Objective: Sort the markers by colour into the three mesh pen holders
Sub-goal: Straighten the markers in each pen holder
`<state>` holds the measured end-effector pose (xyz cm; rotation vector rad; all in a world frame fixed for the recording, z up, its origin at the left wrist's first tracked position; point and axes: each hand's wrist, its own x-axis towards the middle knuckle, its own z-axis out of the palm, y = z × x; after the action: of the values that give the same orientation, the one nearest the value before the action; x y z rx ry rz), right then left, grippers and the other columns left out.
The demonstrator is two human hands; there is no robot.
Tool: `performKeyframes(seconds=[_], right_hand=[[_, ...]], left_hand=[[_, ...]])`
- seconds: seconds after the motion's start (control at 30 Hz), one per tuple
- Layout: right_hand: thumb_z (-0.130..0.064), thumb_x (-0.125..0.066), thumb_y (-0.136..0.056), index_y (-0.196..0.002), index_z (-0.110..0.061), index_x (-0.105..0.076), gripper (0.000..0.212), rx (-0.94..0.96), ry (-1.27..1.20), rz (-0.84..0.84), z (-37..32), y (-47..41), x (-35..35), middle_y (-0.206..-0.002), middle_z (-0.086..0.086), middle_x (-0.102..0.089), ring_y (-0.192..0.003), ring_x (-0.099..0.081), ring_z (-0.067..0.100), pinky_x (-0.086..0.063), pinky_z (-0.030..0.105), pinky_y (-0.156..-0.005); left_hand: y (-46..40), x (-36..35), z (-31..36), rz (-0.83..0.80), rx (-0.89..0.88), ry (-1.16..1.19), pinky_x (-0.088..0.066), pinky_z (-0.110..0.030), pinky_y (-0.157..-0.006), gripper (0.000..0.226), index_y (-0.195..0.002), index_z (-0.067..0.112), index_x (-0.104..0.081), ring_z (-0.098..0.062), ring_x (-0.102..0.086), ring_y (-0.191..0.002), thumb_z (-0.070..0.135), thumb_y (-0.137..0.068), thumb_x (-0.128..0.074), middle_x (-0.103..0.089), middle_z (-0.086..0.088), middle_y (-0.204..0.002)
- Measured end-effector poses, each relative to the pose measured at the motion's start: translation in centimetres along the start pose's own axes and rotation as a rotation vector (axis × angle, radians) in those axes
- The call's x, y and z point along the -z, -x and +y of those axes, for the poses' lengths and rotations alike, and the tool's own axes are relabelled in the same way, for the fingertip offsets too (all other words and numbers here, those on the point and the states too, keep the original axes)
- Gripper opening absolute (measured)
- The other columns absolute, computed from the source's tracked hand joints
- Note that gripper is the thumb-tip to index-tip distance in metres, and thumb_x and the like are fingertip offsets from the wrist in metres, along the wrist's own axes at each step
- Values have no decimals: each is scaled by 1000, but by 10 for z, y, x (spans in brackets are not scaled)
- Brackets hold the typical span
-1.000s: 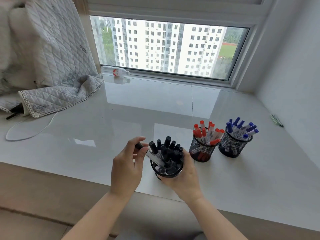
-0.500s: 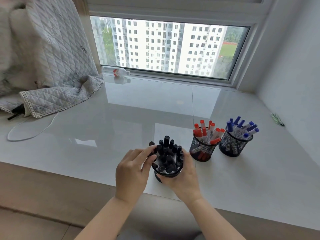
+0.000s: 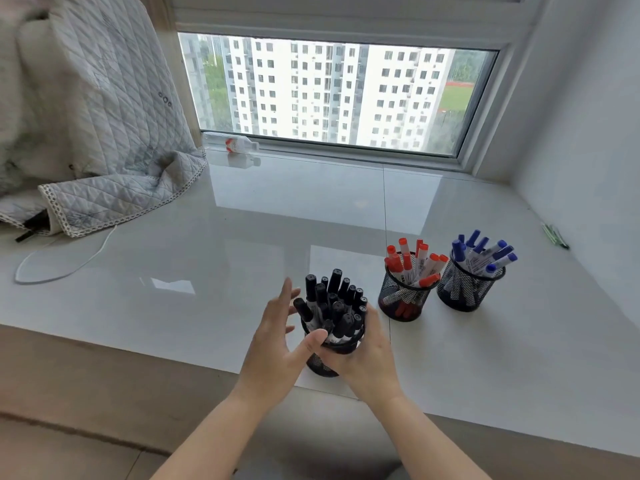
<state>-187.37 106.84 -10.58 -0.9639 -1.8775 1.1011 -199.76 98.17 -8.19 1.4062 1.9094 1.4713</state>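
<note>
Three colour-sorted mesh holders, upright.

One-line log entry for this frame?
left hand open beside black markers | right hand holds holder | red markers, blue markers sorted

left hand fingers spread, right hand curled in a grip

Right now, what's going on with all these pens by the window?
A person is sorting markers by colour into three mesh holders on the white sill. The right hand grips the holder of black markers, while the left hand is open beside it. The red holder and the blue holder stand filled to the right.
</note>
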Motion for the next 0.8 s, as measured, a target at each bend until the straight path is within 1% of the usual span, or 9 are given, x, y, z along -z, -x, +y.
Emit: performKeyframes(seconds=[0.07, 0.17, 0.27, 0.37, 0.5, 0.57, 0.63, 0.7, 0.8], right_hand=[[-55, -77, -50, -125, -37, -39, 86, -18, 1, -48, 1, 1, 2, -107, -32, -56, -99, -56, -10, -48, 12, -82], [-47, -75, -57, -135, -37, -32, 89, -20, -2, -129, 7, 3, 11, -116, -28, -56, -109, -54, -5, -47, 22, -92], [-38, -72, -68, -137, -45, -22, 86, 9, 90, -212, 14, 7, 24, -120, -35, -48, -112, -47, -12, -42, 10, -88], [-18, -66, -76, -130, -49, -19, 79, 35, 190, -210, 24, 8, 35, -116, -28, -47, -105, -47, -11, -41, 7, -81], [1, -59, -76, -115, -39, -41, 59, -36, 105, 39, 34, -3, 45, -100, -14, -57, -95, -55, 3, -43, 14, -73], [1, -58, -79, -106, -28, -47, 41, -161, -14, 239, 38, -13, 48, -92, -7, -59, -92, -59, 16, -42, 17, -69], [-5, -62, -80, -105, -21, -45, 34, -317, -102, 395, 43, -26, 50, -96, 0, -59, -90, -58, 20, -44, 24, -72], [-14, -70, -76, -119, -14, -41, 52, -433, -88, 445, 49, -37, 54, -117, 9, -51, -98, -55, 20, -47, 35, -86], [-28, -80, -67, -139, -8, -27, 92, -482, 2, 388, 57, -50, 56, -139, 12, -30, -124, -42, 26, -36, 43, -107]], left_hand=[[2, -7, -3, -4, 89, 138, -40, -9, -90, 80, -130, 57, -15, 17, -37, -119, 55, -68, -65, -35, 37, -127], [3, -19, -8, -17, 120, 186, -38, -10, -94, 92, -130, 52, -19, 16, -39, -120, 54, -60, -78, -39, 30, -130], [1, -29, -12, -20, 168, 190, -37, -5, -89, 103, -134, 52, -20, 17, -42, -117, 43, -52, -81, -42, 29, -131], [-1, -38, -16, -34, 179, 109, -40, -3, -80, 101, -127, 59, -19, 18, -50, -104, 38, -48, -79, -53, 34, -114], [-6, -47, -20, 20, 257, 61, -42, -5, -68, 72, -100, 57, -35, 18, -54, -89, 43, -44, -78, -60, 29, -95], [-8, -48, -24, 49, 271, 30, -39, 1, -65, 63, -93, 52, -41, 21, -51, -87, 46, -42, -76, -60, 25, -92], [-10, -44, -29, 85, 274, 5, -37, 4, -64, 59, -90, 49, -42, 22, -51, -85, 47, -41, -75, -60, 26, -89], [-13, -36, -35, 134, 271, -7, -40, -1, -65, 59, -93, 46, -43, 18, -53, -87, 45, -43, -76, -61, 23, -91], [-23, -19, -47, 229, 305, -22, -44, -20, -75, 65, -104, 34, -45, 0, -59, -91, 37, -49, -80, -61, 14, -100]])
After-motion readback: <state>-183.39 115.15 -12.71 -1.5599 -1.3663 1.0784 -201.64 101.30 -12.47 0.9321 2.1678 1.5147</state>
